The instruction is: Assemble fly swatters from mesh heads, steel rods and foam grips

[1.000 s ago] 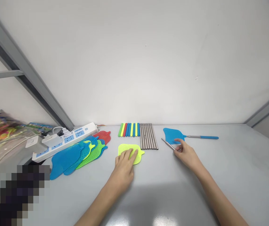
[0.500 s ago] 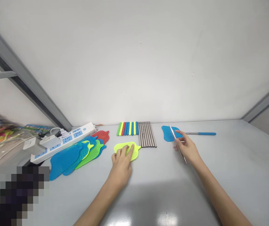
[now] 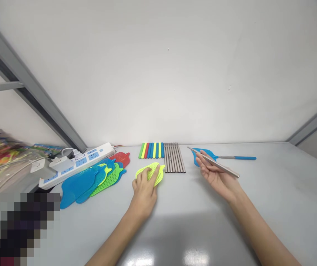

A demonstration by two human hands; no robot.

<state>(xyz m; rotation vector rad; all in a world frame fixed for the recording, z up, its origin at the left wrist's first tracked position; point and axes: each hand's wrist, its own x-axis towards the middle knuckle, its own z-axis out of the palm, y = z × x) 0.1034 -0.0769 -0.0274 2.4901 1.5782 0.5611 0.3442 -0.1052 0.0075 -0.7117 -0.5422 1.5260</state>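
Note:
My left hand [image 3: 144, 188] grips a yellow perforated fly swatter head [image 3: 158, 176], its fingers over the mesh and the narrow neck pointing right. In my right hand [image 3: 216, 177], palm turned up, lies a slim metal telescopic rod [image 3: 216, 163]; it slants from upper left to lower right, with the fingers behind it. Beyond that hand rests a fly swatter with a blue head [image 3: 209, 152], a metal rod and a blue grip [image 3: 245, 158], partly covered by the hand. Between my hands, several metal rods [image 3: 175, 159] lie side by side.
Several coloured grip sleeves [image 3: 151, 150] line up left of the rods. At left, blue, green, yellow and red swatter heads [image 3: 77, 186] overlap beside a white power strip [image 3: 79, 162] with plugs. Bagged colourful items [image 3: 0, 159] sit farther left. A white wall [image 3: 169, 74] rises behind.
My right hand has turned palm up, swinging the metal rod from steep to a flatter slant. The yellow head in my left hand has tilted slightly, its neck now pointing a little higher.

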